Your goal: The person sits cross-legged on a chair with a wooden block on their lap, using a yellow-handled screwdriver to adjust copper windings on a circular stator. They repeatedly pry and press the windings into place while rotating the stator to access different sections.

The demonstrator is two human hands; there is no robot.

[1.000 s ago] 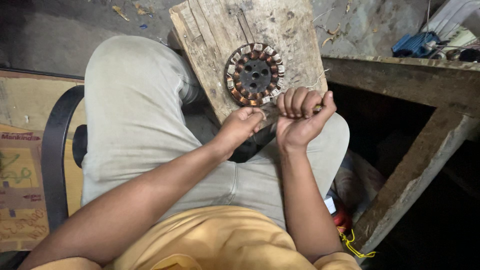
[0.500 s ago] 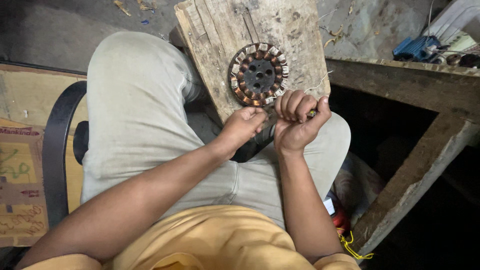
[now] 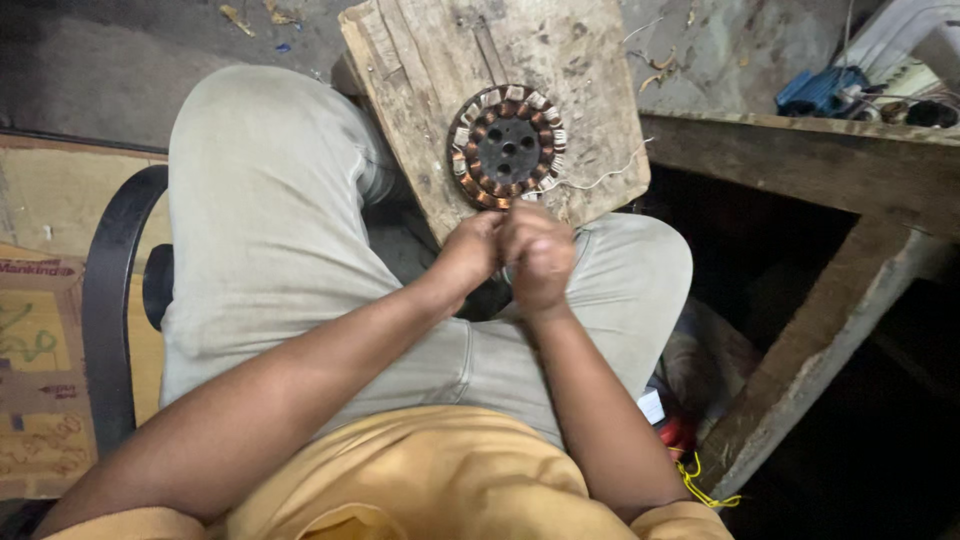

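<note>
A round motor stator (image 3: 507, 147) with copper windings and a dark hub lies on a worn wooden board (image 3: 420, 80) that rests across my knees. Just below it my left hand (image 3: 470, 250) and my right hand (image 3: 537, 255) are pressed together, fingers curled, at the stator's near edge. A thin pale wire (image 3: 600, 180) runs from the stator's lower right side toward my hands. What the fingers pinch is hidden, and it looks like the wire's end. I sit with light grey trousers (image 3: 270, 220) under the board.
A dark wooden bench frame (image 3: 800, 150) stands to the right, with a blue object (image 3: 820, 90) on it. Cardboard (image 3: 40, 330) and a black curved chair edge (image 3: 110, 290) lie to the left. Yellow cord (image 3: 700, 485) hangs at lower right.
My hands have closed tighter together and turned knuckles up. The view has shifted so the board and stator sit a little higher and more central.
</note>
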